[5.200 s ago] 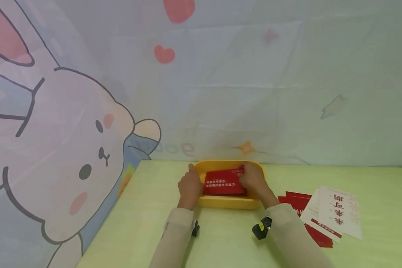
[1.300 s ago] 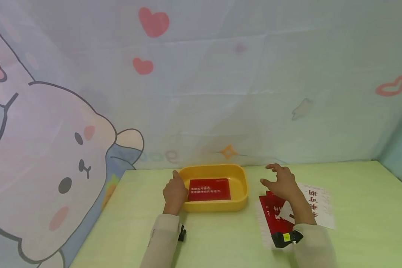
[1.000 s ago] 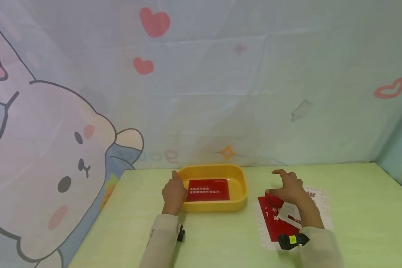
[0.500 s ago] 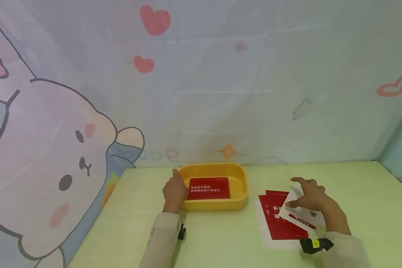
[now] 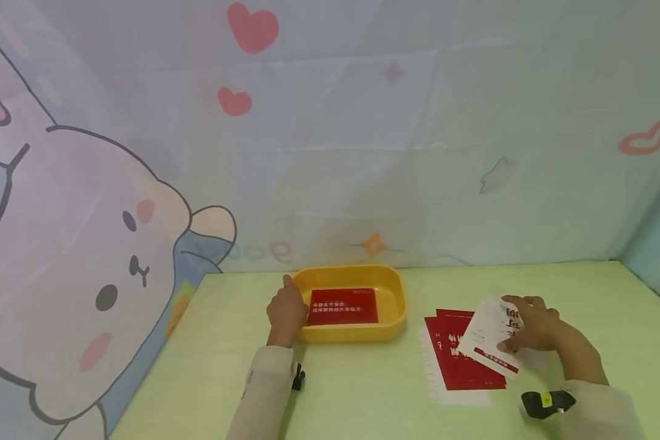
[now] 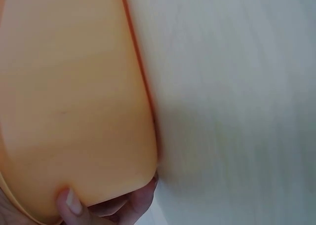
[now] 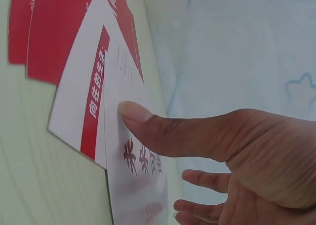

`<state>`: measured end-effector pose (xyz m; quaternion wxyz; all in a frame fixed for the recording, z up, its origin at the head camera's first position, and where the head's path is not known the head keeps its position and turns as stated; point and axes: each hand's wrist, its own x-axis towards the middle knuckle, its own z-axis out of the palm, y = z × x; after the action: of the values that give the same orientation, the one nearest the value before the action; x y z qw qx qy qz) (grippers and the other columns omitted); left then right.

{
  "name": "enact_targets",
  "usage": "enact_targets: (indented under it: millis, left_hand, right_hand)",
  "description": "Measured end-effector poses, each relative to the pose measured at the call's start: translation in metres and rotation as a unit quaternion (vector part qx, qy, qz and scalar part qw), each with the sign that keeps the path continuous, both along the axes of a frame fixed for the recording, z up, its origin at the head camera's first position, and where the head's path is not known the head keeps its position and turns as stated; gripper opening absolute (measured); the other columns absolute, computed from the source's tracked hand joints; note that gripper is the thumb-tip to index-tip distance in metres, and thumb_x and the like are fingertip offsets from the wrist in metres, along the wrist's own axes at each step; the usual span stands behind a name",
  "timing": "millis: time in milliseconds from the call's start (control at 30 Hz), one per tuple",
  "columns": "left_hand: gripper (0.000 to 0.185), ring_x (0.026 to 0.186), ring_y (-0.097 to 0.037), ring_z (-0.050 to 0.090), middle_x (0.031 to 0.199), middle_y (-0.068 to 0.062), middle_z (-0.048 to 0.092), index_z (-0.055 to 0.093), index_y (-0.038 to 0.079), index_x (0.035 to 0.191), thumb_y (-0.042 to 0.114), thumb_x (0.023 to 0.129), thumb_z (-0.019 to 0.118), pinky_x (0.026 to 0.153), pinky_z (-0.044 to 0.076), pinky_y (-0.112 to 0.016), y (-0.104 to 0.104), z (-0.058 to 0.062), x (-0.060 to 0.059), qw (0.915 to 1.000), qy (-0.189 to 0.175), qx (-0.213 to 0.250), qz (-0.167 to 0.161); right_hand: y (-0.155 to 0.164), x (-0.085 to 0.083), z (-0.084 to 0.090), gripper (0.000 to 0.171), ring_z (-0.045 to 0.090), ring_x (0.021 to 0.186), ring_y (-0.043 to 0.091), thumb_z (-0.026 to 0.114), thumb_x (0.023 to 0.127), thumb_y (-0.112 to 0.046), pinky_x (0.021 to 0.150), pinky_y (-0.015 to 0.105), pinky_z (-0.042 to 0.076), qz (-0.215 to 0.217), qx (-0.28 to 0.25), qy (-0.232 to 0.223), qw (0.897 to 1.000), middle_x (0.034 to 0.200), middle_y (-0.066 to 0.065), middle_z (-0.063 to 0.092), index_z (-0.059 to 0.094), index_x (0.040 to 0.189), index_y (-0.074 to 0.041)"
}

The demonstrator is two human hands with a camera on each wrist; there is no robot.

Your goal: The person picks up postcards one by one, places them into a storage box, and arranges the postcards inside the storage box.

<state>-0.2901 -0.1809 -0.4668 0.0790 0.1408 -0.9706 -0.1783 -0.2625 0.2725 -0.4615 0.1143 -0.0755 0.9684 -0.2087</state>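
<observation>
In the head view my left hand (image 5: 287, 313) grips the left end of a yellow plastic tray (image 5: 387, 333). The left wrist view shows its thumb (image 6: 71, 205) against the tray wall, other fingertips round the lower edge. A red printed card (image 5: 343, 307) lies inside the tray. To the right, my right hand (image 5: 536, 327) is over a white card with red characters (image 7: 131, 158), its thumb (image 7: 143, 119) touching the card's face and the visible fingers spread apart. The index finger is hidden in the right wrist view. Beneath is a white card with a red bar (image 7: 79, 111).
Several red cards (image 5: 451, 360) lie fanned left of the right hand. Below them a pale card (image 5: 462, 397) shows at the edges. All rest on the light green table (image 5: 363, 391). A printed cloth backdrop (image 5: 335, 183) rises behind the table.
The right hand has left the tray and moved right, passing over the red cards to the white ones. The red card lies flat in the tray. My left hand stays on the tray.
</observation>
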Motion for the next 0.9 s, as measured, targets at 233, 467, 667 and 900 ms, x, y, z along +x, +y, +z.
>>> enact_targets:
  millis: [233, 467, 667, 900]
  left_hand:
    - [0.045, 0.066, -0.033, 0.067, 0.085, -0.019, 0.067, 0.043, 0.000, 0.121, 0.013, 0.087, 0.071, 0.061, 0.058, -0.046, 0.002, -0.001, -0.002, 1.0000, 0.000, -0.004, 0.003]
    - [0.046, 0.063, -0.031, 0.064, 0.082, -0.018, 0.066, 0.043, 0.000, 0.121, 0.012, 0.087, 0.072, 0.059, 0.057, -0.044, 0.002, 0.001, 0.001, 1.0000, -0.004, 0.000, 0.005]
    - [0.045, 0.059, -0.031, 0.063, 0.078, -0.018, 0.065, 0.043, -0.001, 0.121, 0.012, 0.087, 0.071, 0.055, 0.055, -0.043, 0.001, 0.001, 0.001, 1.0000, 0.002, 0.001, -0.001]
    - [0.047, 0.059, -0.031, 0.062, 0.080, -0.019, 0.065, 0.043, -0.002, 0.123, 0.012, 0.087, 0.070, 0.054, 0.054, -0.043, 0.001, 0.003, 0.003, 1.0000, -0.003, 0.006, -0.002]
  right_hand:
    - [0.015, -0.007, 0.000, 0.105, 0.033, 0.112, 0.072, 0.086, 0.070, -0.038, 0.088, 0.078, 0.039, 0.030, 0.025, -0.015, 0.999, 0.136, 0.047, 0.025, 0.026, 0.145, 0.005]
    - [0.023, -0.017, -0.005, 0.121, 0.034, 0.113, 0.071, 0.088, 0.061, -0.050, 0.089, 0.078, 0.039, 0.037, 0.036, -0.021, 0.998, 0.136, 0.048, 0.025, 0.022, 0.146, 0.003]
    - [0.025, -0.020, -0.009, 0.117, 0.033, 0.113, 0.070, 0.088, 0.062, -0.052, 0.087, 0.077, 0.041, 0.032, 0.042, -0.020, 0.998, 0.135, 0.046, 0.025, 0.027, 0.146, 0.003]
    - [0.022, -0.020, -0.006, 0.117, 0.033, 0.111, 0.068, 0.089, 0.059, -0.052, 0.085, 0.074, 0.045, 0.023, 0.052, -0.018, 0.998, 0.133, 0.045, 0.025, 0.030, 0.144, 0.002]
